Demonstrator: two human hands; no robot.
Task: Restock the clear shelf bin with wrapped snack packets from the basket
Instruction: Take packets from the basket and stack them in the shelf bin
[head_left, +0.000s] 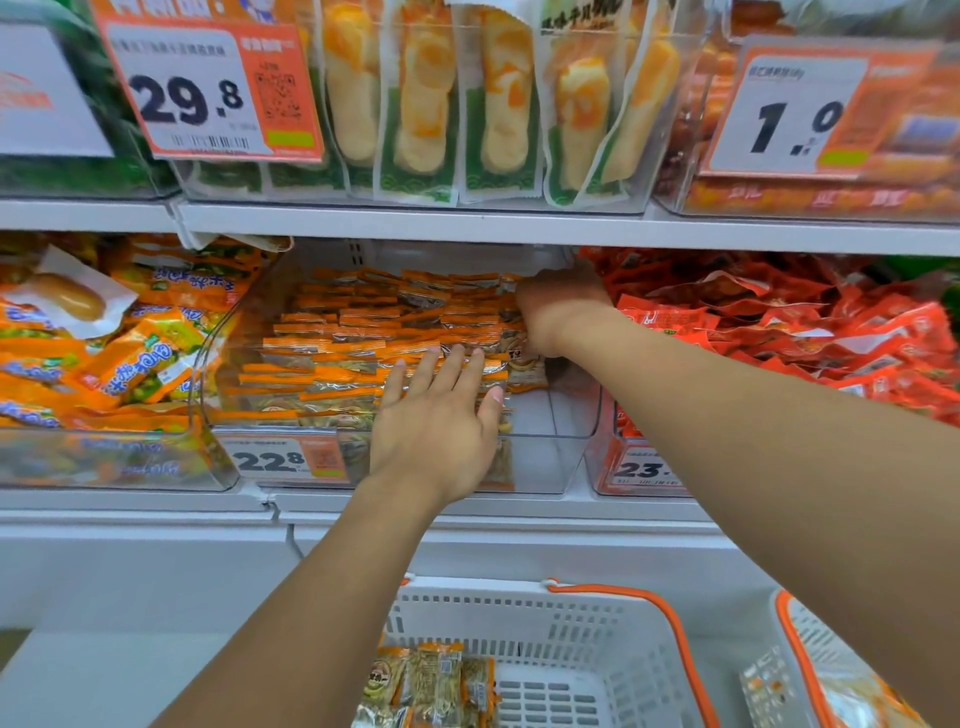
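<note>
Many snack packets (363, 332) flat in bin (545, 452) (long axes sideways).

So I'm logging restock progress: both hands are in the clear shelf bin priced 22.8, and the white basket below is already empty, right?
Not quite. The head view shows both hands, left hand and right hand, in the clear plastic shelf bin with the 22.8 price tag, but the white plastic basket with orange handle still holds wrapped snack packets.

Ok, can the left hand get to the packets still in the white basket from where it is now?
Probably yes. The left hand lies flat on bin packets holding nothing, and the packets sit uncovered in the open-topped white basket below.
</note>
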